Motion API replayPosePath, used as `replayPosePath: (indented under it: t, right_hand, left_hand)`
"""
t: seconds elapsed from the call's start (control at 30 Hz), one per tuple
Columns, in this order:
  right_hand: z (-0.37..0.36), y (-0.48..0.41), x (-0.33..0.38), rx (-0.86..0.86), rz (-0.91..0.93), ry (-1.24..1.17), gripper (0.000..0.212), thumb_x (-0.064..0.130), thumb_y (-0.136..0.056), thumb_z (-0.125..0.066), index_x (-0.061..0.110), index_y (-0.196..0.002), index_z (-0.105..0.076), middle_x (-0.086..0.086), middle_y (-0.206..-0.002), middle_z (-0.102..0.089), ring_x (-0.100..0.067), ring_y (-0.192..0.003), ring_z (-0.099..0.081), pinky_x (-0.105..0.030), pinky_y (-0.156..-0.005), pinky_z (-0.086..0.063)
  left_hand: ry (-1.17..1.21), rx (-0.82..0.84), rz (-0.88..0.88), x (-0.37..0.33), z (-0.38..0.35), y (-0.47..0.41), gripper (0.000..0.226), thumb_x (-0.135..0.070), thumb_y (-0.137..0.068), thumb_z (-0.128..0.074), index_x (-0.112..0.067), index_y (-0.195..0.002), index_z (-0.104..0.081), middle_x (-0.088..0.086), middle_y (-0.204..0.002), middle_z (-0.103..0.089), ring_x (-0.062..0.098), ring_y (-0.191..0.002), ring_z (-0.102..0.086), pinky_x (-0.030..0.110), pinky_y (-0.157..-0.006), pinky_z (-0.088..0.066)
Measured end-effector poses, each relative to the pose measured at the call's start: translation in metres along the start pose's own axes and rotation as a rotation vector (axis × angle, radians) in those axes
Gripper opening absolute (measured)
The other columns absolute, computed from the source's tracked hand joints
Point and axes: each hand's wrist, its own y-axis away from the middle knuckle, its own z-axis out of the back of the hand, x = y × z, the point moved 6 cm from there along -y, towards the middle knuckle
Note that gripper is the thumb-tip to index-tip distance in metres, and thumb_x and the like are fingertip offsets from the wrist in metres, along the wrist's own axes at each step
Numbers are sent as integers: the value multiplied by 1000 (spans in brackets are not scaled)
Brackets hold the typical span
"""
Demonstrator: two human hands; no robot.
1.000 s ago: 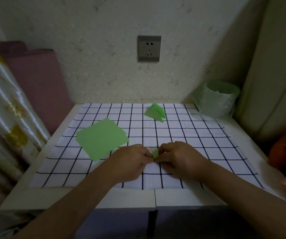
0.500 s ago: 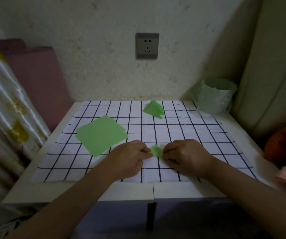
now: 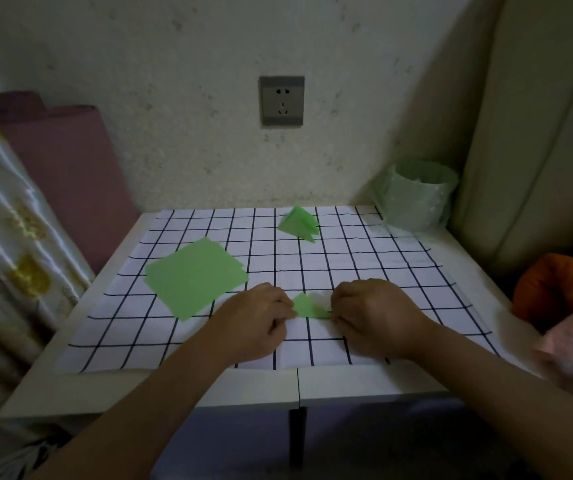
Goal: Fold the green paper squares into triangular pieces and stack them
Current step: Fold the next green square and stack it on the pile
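Creasing a small green triangle between both hands

Pinching from either side, the left hand (image 3: pixel 257 322) and the right hand (image 3: pixel 378 315) each keep a closed fingertip grip on the folded green piece (image 3: pixel 307 306). It lies low on the checked cloth (image 3: pixel 399 265), at the near middle of the bench (image 3: pixel 364 386). Its long edge runs left to right, from one grip to the other, with its point aimed far. The pile of finished triangles (image 3: pixel 299 223) sits almost straight beyond it, close to the far edge and about equally far from both hands, so I judge either could carry it. Bare cloth lies between piece and pile. The flat green squares (image 3: pixel 195 277) lie just left of the left hand, and a lined bin (image 3: pixel 416 199) stands at the far right corner.
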Motion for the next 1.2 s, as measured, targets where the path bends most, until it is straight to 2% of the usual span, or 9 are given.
replayPosePath:
  t: [0.2, 0.33, 0.4, 0.5, 0.57, 0.7, 0.8, 0.97, 1.2]
  right_hand:
    - [-10, -18, -14, 44, -359, -149, 18, 34, -93, -61, 27, -105, -73, 8, -98, -65, -11, -81, -62, -30, -72, -50]
    - [-19, -27, -14, 158, -452, -169, 36, 49, -91, -61, 29, -121, -67, 9, -107, -60, -9, -92, -59, -25, -75, -44]
    - [-21, -31, -12, 182, -456, -184, 41, 51, -89, -62, 30, -124, -65, 9, -110, -59, -9, -94, -58, -25, -76, -43]
    - [-21, -36, -10, 216, -481, -225, 44, 51, -85, -67, 32, -124, -65, 8, -112, -58, -11, -100, -59, -29, -84, -48]
    - [-22, -38, -10, 229, -497, -284, 39, 48, -83, -69, 32, -119, -67, 9, -108, -61, -11, -96, -60, -30, -85, -51]
    - [-17, -48, -17, 199, -518, -373, 14, 31, -89, -68, 24, -100, -73, 5, -91, -68, -13, -81, -63, -29, -71, -52]
    - [-5, -65, -22, 119, -467, -288, 17, 32, -94, -64, 22, -103, -75, 4, -96, -61, -11, -80, -58, -26, -68, -47]
    - [-8, -92, -46, 21, -559, -303, 19, 30, -96, -61, 24, -106, -75, 10, -87, -68, -8, -76, -61, -27, -69, -50]
    - [-34, -111, -85, -105, -824, -210, 24, 37, -90, -62, 30, -112, -71, 5, -100, -72, -17, -86, -66, -36, -75, -58]
  left_hand:
    - [214, 11, 214, 11, -8, -17, 3, -23, -88, -70, -23, -89, -67, -12, -89, -57, 6, -86, -49, 22, -77, -40]
    - [179, 82, 352, 23, -8, -19, 36, -37, -81, -76, -24, -113, -64, -10, -101, -56, 9, -96, -51, 25, -82, -42]
    - [116, 115, 358, 24, -6, -22, 34, -41, -82, -75, -23, -111, -71, -6, -101, -59, 13, -98, -55, 29, -84, -46]
    - [183, 105, 430, 23, -7, -21, 12, -36, -79, -79, -29, -87, -74, -9, -91, -63, 11, -86, -61, 30, -75, -50]
    - [285, 64, 511, 27, -6, -19, 17, -30, -77, -82, -29, -71, -66, -11, -75, -63, 6, -69, -59, 24, -64, -47]
    - [536, -45, 577, 37, 5, -23, 20, -19, -77, -83, -21, -70, -64, -9, -59, -50, 5, -51, -40, 21, -55, -36]
    - [599, -107, 565, 48, 17, -33, 22, -15, -75, -84, -23, -68, -65, -9, -57, -46, 3, -51, -39, 19, -55, -37]
    - [512, -213, 595, 72, 26, -58, 14, -21, -80, -80, -24, -90, -69, -7, -84, -66, 7, -73, -58, 19, -66, -47]
    - [375, -195, 569, 111, 1, -88, 43, -16, -89, -68, -15, -131, -57, 2, -126, -59, 17, -116, -56, 31, -99, -45]
